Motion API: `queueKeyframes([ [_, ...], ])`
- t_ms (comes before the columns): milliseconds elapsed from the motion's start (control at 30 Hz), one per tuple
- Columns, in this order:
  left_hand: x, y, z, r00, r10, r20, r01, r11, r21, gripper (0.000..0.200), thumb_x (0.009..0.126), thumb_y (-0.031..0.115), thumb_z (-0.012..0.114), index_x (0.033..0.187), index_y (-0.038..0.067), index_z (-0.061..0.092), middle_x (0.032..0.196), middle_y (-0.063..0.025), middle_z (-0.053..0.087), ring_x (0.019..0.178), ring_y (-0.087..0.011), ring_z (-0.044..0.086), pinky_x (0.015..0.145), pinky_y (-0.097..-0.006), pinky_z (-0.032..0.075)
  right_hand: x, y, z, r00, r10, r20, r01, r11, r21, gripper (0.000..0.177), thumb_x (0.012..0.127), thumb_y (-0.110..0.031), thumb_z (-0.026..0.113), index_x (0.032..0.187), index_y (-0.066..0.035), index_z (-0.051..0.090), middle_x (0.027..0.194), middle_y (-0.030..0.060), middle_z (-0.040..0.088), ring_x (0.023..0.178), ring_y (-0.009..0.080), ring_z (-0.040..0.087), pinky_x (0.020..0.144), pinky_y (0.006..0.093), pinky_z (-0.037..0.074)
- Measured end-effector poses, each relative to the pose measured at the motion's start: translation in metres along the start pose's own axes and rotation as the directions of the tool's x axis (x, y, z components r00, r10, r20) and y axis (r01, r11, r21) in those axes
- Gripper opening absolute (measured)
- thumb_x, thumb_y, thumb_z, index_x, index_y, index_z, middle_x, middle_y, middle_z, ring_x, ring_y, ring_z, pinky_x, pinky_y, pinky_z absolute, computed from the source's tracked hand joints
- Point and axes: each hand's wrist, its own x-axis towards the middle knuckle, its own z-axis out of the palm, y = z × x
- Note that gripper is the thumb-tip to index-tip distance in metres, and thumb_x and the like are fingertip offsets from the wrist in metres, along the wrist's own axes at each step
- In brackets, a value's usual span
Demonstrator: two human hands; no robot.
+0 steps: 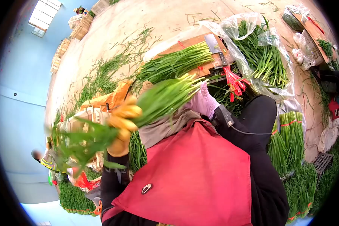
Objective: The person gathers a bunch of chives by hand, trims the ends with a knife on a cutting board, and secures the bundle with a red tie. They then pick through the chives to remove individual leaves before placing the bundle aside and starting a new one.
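My left hand, in a yellow glove, grips a bunch of green chives around its middle, with the leafy ends hanging down to the left. My right hand, in a pink glove, holds the same bunch near its cut stem end. Just beyond the bunch, a second pile of chives lies on a wooden board. A cleaver rests on the board's right part. Red ties lie beside the board.
A clear plastic bag of chives sits at the right. Tied bundles lie at my right side. Loose chive scraps litter the concrete floor. Crates stand far off. Another person crouches at the left. A red apron covers my lap.
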Motion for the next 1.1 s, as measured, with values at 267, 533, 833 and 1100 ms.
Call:
queueKeyframes([
  [267, -0.084, 0.003, -0.002, 0.652, -0.396, 0.647, 0.534, 0.845, -0.021, 0.041, 0.096, 0.027, 0.06, 0.129, 0.002, 0.06, 0.151, -0.0237, 0.037, 0.148, -0.0296, 0.022, 0.119, -0.0538, 0.007, 0.008, 0.032, -0.024, 0.891, 0.116, -0.44, -0.068, 0.99, 0.124, 0.065, 0.091, -0.056, 0.057, 0.135, -0.009, 0.047, 0.125, 0.0126, 0.061, 0.112, 0.0292, 0.059, 0.101, 0.0471, 0.045],
  [533, -0.112, 0.029, -0.059, 0.547, -0.564, 0.618, 0.743, 0.667, -0.049, 0.045, 0.091, 0.016, 0.064, 0.131, -0.001, 0.058, 0.144, -0.0229, 0.046, 0.142, -0.0333, 0.033, 0.12, -0.047, 0.015, 0.048, 0.031, -0.02, 0.885, 0.092, -0.456, -0.038, 0.991, 0.128, 0.05, 0.092, -0.047, 0.062, 0.124, -0.009, 0.055, 0.115, 0.0133, 0.065, 0.106, 0.0298, 0.062, 0.096, 0.0477, 0.048],
  [833, -0.082, -0.015, -0.165, 0.695, -0.715, -0.071, 0.706, 0.698, -0.119, 0.07, 0.095, 0.046, 0.055, 0.147, 0.002, 0.038, 0.138, -0.0174, 0.055, 0.124, -0.0272, 0.057, 0.102, -0.0385, 0.046, 0.054, 0.011, 0.042, 0.985, 0.054, -0.166, -0.051, 0.999, 0.019, 0.056, 0.095, -0.024, 0.06, 0.143, -0.004, 0.039, 0.131, 0.019, 0.057, 0.122, 0.0327, 0.054, 0.108, 0.0463, 0.04],
  [1100, -0.005, -0.096, 0.015, 0.604, -0.639, 0.477, 0.783, 0.586, -0.206, 0.075, 0.086, 0.034, 0.069, 0.147, 0.003, 0.036, 0.137, -0.0137, 0.054, 0.12, -0.0228, 0.056, 0.102, -0.0363, 0.044, 0.034, 0.001, 0.109, 0.998, -0.044, -0.05, 0.034, 0.982, -0.188, 0.05, 0.097, -0.022, 0.059, 0.137, 0.002, 0.043, 0.12, 0.0177, 0.06, 0.115, 0.0279, 0.059, 0.102, 0.0397, 0.045],
])
